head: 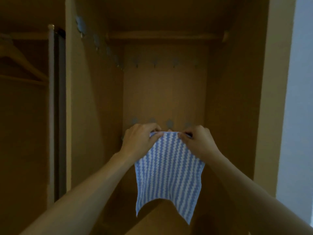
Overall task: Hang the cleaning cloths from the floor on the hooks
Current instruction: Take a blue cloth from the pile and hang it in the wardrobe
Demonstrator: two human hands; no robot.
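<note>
A blue and white striped cleaning cloth (pixel 167 173) hangs down inside a wooden wardrobe. My left hand (pixel 140 138) pinches its top left corner and my right hand (pixel 196 139) pinches its top right corner, stretching the top edge flat. That edge sits just below a lower row of grey hooks (pixel 169 123) on the back panel; one hook is right behind the edge's middle. A higher row of hooks (pixel 154 62) runs across the back panel, and more hooks (pixel 96 39) line the left wall. I cannot tell whether the cloth touches a hook.
A wooden rail (pixel 162 35) crosses the wardrobe near the top. On the left, a neighbouring compartment holds a wooden hanger (pixel 20 61) beside a dark door edge (pixel 59 107). A wooden ledge (pixel 157 219) lies below the cloth. A pale wall (pixel 298 116) stands at the right.
</note>
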